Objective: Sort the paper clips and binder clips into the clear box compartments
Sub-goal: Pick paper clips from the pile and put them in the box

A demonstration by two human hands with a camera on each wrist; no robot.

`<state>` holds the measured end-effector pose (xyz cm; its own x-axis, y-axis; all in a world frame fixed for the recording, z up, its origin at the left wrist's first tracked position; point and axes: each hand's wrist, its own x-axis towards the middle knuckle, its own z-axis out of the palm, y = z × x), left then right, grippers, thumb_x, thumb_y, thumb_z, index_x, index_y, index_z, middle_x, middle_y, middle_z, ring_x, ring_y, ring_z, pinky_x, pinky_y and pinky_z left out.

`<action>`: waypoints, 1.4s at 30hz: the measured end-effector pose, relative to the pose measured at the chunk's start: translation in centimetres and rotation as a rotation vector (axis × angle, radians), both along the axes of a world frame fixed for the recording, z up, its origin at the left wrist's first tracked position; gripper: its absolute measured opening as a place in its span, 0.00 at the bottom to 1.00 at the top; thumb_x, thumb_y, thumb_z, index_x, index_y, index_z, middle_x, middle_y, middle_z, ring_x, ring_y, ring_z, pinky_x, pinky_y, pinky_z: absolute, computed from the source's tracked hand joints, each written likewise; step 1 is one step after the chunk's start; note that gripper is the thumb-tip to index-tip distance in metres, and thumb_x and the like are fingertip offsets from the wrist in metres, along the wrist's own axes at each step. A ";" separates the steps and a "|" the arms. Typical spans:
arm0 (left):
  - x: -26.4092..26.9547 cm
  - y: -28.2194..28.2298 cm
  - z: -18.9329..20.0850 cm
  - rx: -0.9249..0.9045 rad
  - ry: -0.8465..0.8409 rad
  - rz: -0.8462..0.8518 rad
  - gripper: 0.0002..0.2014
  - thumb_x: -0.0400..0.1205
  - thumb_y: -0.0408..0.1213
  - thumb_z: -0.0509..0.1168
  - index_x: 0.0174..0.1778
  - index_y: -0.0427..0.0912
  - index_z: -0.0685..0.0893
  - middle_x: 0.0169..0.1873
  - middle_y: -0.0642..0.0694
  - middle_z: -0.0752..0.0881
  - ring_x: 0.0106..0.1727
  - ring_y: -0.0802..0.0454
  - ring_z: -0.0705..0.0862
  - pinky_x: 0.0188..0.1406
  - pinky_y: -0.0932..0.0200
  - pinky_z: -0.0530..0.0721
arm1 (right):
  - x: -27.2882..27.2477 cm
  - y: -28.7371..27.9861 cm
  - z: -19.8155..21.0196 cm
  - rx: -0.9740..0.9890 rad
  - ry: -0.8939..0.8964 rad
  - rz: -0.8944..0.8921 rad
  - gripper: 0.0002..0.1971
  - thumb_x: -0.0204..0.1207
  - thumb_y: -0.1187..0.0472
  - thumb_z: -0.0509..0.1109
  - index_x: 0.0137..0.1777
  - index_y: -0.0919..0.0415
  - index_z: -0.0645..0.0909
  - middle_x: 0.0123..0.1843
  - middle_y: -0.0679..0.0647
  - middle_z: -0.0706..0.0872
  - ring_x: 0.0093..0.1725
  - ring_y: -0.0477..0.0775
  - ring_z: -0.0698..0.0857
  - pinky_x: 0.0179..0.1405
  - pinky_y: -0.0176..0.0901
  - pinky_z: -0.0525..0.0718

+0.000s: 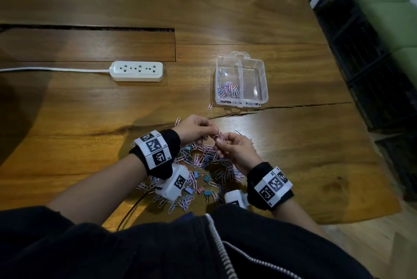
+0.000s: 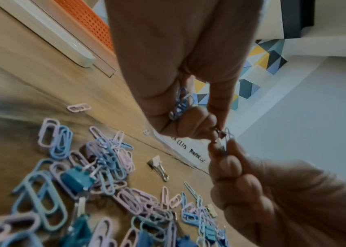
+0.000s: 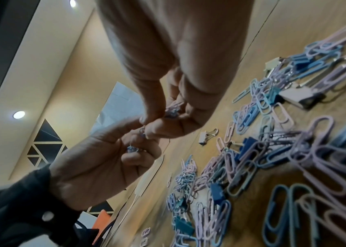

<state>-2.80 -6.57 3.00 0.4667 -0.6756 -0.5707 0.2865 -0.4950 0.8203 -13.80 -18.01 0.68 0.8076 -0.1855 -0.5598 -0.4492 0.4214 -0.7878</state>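
Note:
Both hands meet above a pile of pink and blue paper clips (image 1: 203, 161) mixed with small binder clips (image 1: 206, 179) on the wooden table. My left hand (image 1: 213, 132) grips a bunch of paper clips (image 2: 180, 103) in its curled fingers. My right hand (image 1: 219, 144) pinches tangled paper clips (image 2: 225, 142) at its fingertips, touching the left fingertips. The clear box (image 1: 264, 80) stands beyond the hands. Its left compartment holds several paper clips (image 1: 228, 89); the right compartment looks bare.
A white power strip (image 1: 137, 71) with its cord lies at the far left. Single paper clips (image 1: 210, 105) lie between the hands and the box. A white binder clip (image 2: 157, 164) sits apart from the pile. The table edge (image 1: 370, 134) runs along the right.

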 end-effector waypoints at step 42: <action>6.1 -6.9 -2.9 0.501 -0.628 -0.226 0.12 0.80 0.39 0.65 0.49 0.31 0.81 0.51 0.38 0.86 0.52 0.43 0.85 0.47 0.54 0.82 | 10.0 -7.1 4.2 -1.142 0.128 0.259 0.14 0.80 0.64 0.59 0.61 0.68 0.79 0.58 0.62 0.84 0.48 0.51 0.79 0.48 0.38 0.76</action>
